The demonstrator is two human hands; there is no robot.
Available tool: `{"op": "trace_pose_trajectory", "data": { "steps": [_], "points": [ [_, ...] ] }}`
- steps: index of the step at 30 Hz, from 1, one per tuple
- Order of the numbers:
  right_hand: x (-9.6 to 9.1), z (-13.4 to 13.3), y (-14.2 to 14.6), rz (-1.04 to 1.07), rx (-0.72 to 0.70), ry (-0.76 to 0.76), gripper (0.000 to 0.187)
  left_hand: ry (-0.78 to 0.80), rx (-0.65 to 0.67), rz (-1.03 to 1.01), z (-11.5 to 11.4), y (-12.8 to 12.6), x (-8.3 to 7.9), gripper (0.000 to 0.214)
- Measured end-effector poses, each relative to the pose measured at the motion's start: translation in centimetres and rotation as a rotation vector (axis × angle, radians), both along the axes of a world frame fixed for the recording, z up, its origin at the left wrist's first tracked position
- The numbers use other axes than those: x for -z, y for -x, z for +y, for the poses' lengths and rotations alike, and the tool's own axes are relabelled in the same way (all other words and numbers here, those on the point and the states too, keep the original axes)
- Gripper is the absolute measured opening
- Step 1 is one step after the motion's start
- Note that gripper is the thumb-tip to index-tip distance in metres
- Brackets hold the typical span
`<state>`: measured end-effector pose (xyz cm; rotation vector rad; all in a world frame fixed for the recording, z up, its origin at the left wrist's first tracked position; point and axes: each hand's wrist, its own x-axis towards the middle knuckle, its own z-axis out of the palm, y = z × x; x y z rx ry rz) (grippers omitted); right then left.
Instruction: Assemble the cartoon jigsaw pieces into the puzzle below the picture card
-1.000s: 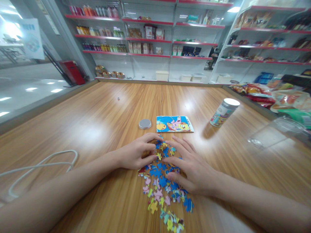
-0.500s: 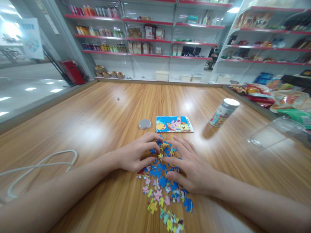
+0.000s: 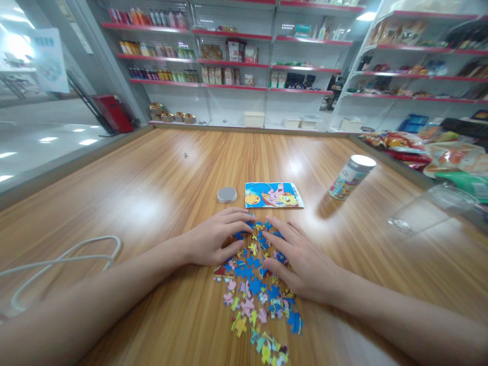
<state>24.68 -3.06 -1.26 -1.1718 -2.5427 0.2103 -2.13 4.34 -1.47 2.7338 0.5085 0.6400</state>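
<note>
both left hand [image 3: 215, 238] and right hand [image 3: 307, 260] are spread over puzzle pieces [image 3: 254, 285], slightly farther apart than before.

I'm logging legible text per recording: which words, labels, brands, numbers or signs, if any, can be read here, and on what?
None readable.
Canister: label print too small.
Picture card: edge marks too small.
Puzzle pieces: no writing discernible.
White sign: blue heading blurred.
Shelf packages: print too blurred.

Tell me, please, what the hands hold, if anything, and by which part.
No hold shows: the left hand and right hand are open over puzzle pieces.
</note>
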Motion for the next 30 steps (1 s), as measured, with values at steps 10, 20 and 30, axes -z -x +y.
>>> {"op": "trace_pose_trajectory", "data": {
  "steps": [10,20,30],
  "points": [
    [0.2,0.6,-0.3,0.185,0.221,-0.141,0.025,-0.045,0.043,-0.022,0.0,0.1,0.1,0.022],
    [0.0,1.0,-0.3,0.2,0.108,-0.11,0.035,-0.028,-0.067,0.014,0.1,0.0,-0.1,0.046],
    [-0.5,1.5,-0.3,0.02,0.073,0.04,0.058,-0.054,0.027,0.108,0.0,-0.2,-0.6,0.053]
  ]
}}
